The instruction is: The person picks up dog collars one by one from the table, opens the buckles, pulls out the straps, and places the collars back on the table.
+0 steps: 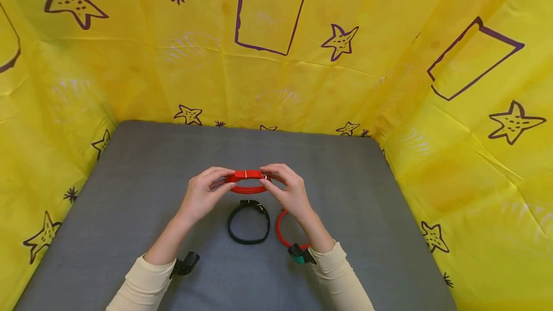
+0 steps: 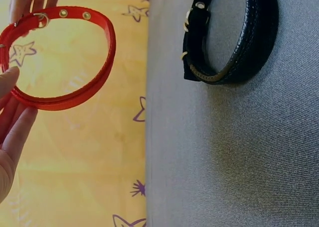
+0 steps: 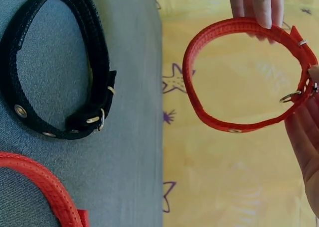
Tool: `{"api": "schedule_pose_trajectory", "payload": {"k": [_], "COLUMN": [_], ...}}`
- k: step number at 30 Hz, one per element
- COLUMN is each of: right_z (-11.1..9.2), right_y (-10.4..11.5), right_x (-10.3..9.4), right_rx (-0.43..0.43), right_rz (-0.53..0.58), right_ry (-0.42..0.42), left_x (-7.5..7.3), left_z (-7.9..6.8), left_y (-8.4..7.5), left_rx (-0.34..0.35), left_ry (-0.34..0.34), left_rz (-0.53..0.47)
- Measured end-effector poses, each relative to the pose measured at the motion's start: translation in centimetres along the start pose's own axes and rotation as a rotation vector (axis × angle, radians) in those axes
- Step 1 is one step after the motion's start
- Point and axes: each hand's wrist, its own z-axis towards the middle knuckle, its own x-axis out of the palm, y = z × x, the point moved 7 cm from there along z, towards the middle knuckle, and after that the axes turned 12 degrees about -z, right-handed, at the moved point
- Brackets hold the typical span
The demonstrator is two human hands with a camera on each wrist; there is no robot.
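Observation:
Both hands hold up a red pet collar [image 1: 246,189], buckled into a loop, above the grey table. My left hand [image 1: 202,193] pinches its left side between thumb and fingers. At the buckle end, the right hand [image 1: 288,191] grips the right side. The right wrist view shows a metal ring and buckle on this red collar [image 3: 192,82], close to the right thumb. Below the hands a black collar [image 1: 230,233] lies looped on the table. A second red collar [image 1: 281,234] lies to its right, partly hidden by the right forearm.
The grey tabletop [image 1: 142,172] extends round the collars. Yellow cloth walls [image 1: 207,80] with purple star drawings enclose its back and sides. Dark devices are strapped at the left wrist [image 1: 186,264] and right wrist [image 1: 299,254].

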Motion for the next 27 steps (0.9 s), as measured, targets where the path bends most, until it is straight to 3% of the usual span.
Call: {"api": "schedule_pose_trajectory", "payload": {"k": [6,13,22,27], "right_z": [-0.1,-0.2,-0.3,-0.5], "right_y": [0.2,0.6,1.2,0.2], "right_x": [0.1,0.2,0.1,0.6], "right_rx": [-0.010,-0.028,-0.076,-0.090], "right_rz": [-0.023,-0.056,-0.121,-0.137], "right_ry": [0.003,0.008,-0.004,0.004], "left_x": [0.1,0.3,0.7,1.0], "left_z": [-0.1,-0.2,0.1,0.6], "left_y": [-0.3,-0.2,-0.6,-1.2], "left_rx": [0.041,0.043,0.022,0.058], "left_ry": [0.008,0.030,0.096,0.146], "left_rz": [0.042,0.076,0.115,0.129]}}
